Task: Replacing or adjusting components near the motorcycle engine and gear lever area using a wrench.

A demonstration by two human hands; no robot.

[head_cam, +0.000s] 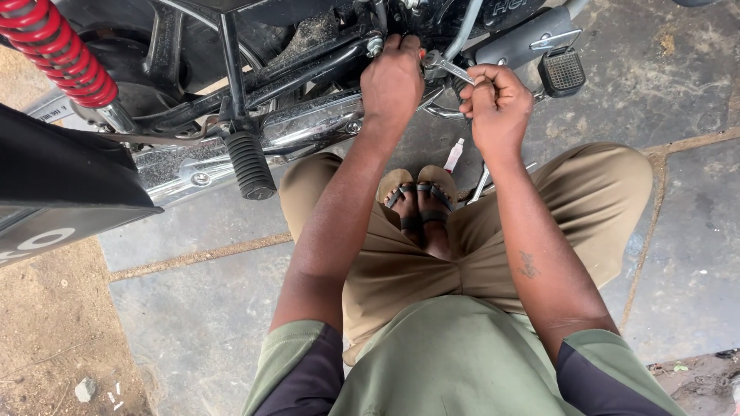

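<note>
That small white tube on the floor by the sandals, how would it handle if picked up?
The white tube is small and slim, so probably light. It looks like a soft squeeze tube, so it may dent under pressure. Lying flat on the stone floor, it seems unlikely to roll far.

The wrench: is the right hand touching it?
Touching. The head view shows the right hand closed in a fist around the handle of the wrench.

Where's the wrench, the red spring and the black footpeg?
wrench (449, 69), head view, on its silver shaft above the right fist.
red spring (60, 51), head view, mid coils.
footpeg (250, 165), head view, on its ribbed rubber.
</note>
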